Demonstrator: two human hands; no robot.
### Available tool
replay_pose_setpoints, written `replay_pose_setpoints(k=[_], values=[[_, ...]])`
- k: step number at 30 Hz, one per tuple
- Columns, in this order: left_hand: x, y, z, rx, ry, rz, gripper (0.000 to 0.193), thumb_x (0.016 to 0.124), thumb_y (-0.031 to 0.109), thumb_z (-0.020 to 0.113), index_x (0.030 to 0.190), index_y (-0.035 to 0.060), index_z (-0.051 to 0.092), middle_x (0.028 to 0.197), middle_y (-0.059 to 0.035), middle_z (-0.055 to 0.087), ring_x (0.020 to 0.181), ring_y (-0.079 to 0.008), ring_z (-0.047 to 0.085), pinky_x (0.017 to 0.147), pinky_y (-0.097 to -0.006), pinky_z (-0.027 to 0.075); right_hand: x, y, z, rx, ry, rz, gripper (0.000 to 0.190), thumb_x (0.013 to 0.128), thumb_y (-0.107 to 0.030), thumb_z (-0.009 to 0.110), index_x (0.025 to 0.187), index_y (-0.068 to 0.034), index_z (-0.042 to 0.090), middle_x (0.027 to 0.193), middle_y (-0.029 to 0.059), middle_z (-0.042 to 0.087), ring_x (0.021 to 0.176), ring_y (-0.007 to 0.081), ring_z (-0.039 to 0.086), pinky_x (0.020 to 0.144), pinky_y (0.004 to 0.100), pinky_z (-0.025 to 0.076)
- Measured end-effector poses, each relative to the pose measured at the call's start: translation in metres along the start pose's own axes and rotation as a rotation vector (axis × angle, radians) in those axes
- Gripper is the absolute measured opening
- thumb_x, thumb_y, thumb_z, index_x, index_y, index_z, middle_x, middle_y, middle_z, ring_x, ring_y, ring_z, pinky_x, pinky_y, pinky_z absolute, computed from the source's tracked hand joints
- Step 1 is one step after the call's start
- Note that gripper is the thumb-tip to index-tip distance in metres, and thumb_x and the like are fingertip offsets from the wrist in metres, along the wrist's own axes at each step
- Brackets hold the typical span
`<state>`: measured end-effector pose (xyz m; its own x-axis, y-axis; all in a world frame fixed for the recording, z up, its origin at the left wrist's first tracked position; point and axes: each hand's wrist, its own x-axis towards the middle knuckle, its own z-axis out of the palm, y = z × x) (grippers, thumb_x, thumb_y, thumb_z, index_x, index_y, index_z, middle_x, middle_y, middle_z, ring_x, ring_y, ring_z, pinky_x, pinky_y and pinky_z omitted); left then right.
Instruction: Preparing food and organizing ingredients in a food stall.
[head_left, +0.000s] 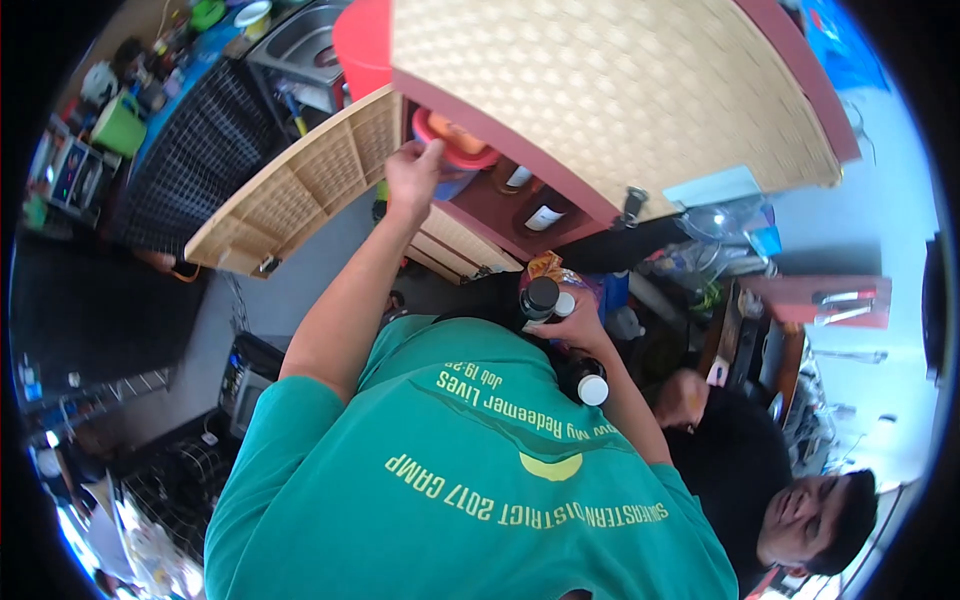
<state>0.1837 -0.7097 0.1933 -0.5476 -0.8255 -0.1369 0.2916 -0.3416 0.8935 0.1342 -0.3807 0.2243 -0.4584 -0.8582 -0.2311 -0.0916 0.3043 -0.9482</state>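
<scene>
My left hand (412, 176) reaches into an open wooden cabinet, its fingers closed at the red rim of a blue plastic container (454, 184). Something orange (457, 135) shows in the container's top. My right hand (576, 322) is held against my body, gripping a dark bottle with a black cap (540, 296) and a bottle with a white cap (565, 304). Another dark bottle with a white cap (592, 390) is tucked along my right forearm. Behind that hand shows a shiny printed packet (544, 264); whether I hold it is unclear. Dark bottles with white labels (544, 217) stand inside the cabinet.
The woven-panel cabinet door (300, 191) swings out at left. The cabinet top (600, 82) spans the upper middle. A steel sink (304, 37) and a red tub (364, 45) lie beyond. Close on my right is a person in black (735, 450), near a cluttered counter (727, 337).
</scene>
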Motion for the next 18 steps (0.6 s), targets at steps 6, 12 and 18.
replay_pose_setpoints(k=[6,12,18], values=[[-0.001,0.013,-0.019,0.154,-0.084,-0.083,0.027,0.096,0.021,0.065,0.094,-0.0054,0.059,0.074,-0.0045,0.054,0.064,-0.0152,0.061,0.068,-0.0403,0.064,-0.005,-0.002,-0.005,0.119,0.077,-0.036,0.053,0.063,-0.006,0.090,0.113,-0.005,0.072,0.099,-0.0026,0.072,0.090,0.0060,0.063,0.085,0.0246,0.051],[-0.012,0.036,-0.042,0.415,-0.153,-0.163,0.043,0.091,0.033,0.072,0.097,-0.0080,0.063,0.082,-0.0125,0.064,0.064,-0.0159,0.065,0.060,-0.0324,0.060,-0.011,0.017,-0.015,0.195,0.129,-0.103,0.054,0.064,-0.008,0.092,0.114,-0.004,0.072,0.098,-0.0024,0.073,0.087,0.0044,0.063,0.082,0.0230,0.052],[-0.083,0.068,-0.022,0.932,-0.569,0.090,0.043,0.084,0.027,0.079,0.109,-0.0047,0.065,0.079,-0.0102,0.069,0.060,-0.0122,0.064,0.053,-0.0274,0.054,-0.020,0.018,-0.014,0.271,0.226,-0.104,0.050,0.064,-0.006,0.091,0.110,-0.003,0.072,0.096,-0.0004,0.073,0.086,0.0060,0.064,0.082,0.0246,0.053]])
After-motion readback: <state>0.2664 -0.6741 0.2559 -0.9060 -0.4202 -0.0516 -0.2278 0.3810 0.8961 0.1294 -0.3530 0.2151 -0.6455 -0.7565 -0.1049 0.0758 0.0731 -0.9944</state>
